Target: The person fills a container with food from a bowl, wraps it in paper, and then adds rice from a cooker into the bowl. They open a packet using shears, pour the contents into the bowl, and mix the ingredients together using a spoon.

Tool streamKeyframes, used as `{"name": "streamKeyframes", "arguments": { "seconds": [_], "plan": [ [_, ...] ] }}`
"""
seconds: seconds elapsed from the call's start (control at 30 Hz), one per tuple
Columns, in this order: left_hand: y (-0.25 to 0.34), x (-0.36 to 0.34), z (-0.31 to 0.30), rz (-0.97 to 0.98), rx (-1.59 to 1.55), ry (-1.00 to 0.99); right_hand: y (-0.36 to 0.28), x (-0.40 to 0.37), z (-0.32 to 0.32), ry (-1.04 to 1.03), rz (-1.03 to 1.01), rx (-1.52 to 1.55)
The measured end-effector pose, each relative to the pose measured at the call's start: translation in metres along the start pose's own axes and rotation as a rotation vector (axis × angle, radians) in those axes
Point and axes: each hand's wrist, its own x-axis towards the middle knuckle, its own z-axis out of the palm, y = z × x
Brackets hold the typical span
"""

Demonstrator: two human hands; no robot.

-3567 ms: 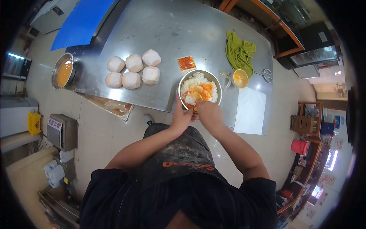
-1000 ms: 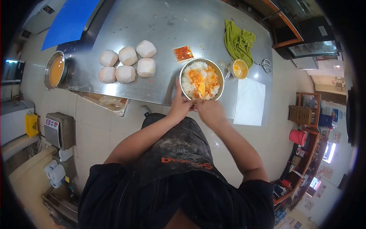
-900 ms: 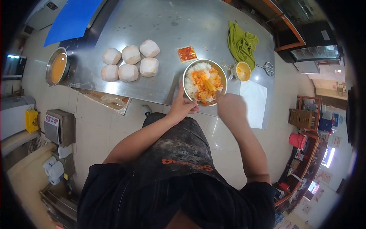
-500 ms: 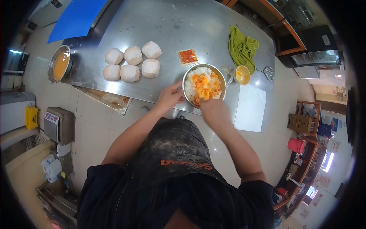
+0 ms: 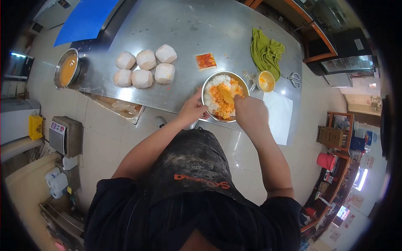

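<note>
One bowl (image 5: pixel 240 80) of orange-streaked rice (image 5: pixel 212 86) stands between the hands at the desk's (image 5: pixel 184 46) near edge; left hand (image 5: pixel 193 109), loosely spread, touches its side; right hand (image 5: pixel 251 111) curls tightly around a spoon (image 5: pixel 227 96).

On my apron (image 5: pixel 188 157), just my side of the bowl (image 5: pixel 240 80): 1 orange word, upside down to me, cap. S at the start, rest can't be read for sure. Far L of bowl, yellow sign (image 5: pixel 35 127) w/ a dark mark, no words I can make out. Also L of bowl, nearer me, scale (image 5: pixel 58 129): panel w/ coloured print, too sm. to read. R of bowl, far side, white label (image 5: pixel 357 47) on a dk cabinet (image 5: pixel 343 50), ditto. Far R of bowl, wall notices (image 5: pixel 358 198), txt too tiny.
</note>
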Motion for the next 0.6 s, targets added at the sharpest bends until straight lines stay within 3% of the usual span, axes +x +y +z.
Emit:
{"name": "streamKeyframes", "arguments": {
  "seconds": [0.03, 0.07, 0.17, 0.3, 0.37, 0.47, 0.6],
  "plan": [
    [-0.002, -0.002, 0.002, -0.012, 0.012, -0.002, -0.002, -0.008, -0.011, -0.020, 0.017, -0.013],
    [-0.004, -0.003, 0.004, -0.002, -0.046, -0.009, -0.009, -0.013, 0.016, 0.105, -0.055, 0.050],
    [-0.010, -0.010, 0.011, 0.041, -0.138, -0.021, -0.020, -0.003, 0.091, -0.057, -0.183, 0.004],
    [-0.017, -0.011, 0.013, 0.052, -0.126, -0.017, 0.003, -0.016, -0.008, 0.018, 0.017, 0.048],
    [-0.019, -0.009, 0.015, 0.066, -0.146, -0.015, -0.010, -0.023, 0.004, 0.000, -0.072, 0.004],
    [-0.024, -0.007, 0.019, 0.094, -0.172, 0.003, -0.024, -0.018, 0.078, -0.025, -0.213, 0.022],
    [-0.022, -0.010, 0.026, 0.063, -0.171, 0.027, -0.013, -0.024, 0.023, -0.021, -0.041, 0.067]
  ]
}}
